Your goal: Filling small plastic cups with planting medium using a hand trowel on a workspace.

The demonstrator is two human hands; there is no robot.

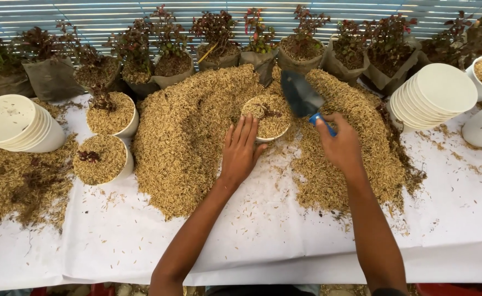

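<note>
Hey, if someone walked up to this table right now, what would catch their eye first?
Probably the big mound of husk heaped across the middle of the white sheet. At its centre, the left hand steadies a small white pot filled with husk, while the right hand holds a blue trowel beside it. Behind runs a row of red-leaved plants in grow bags, with stacks of white pots at both ends.

Blue trowel (302, 97), white pots (438, 96), tan husks (191, 131), white sheet (263, 230).
</note>
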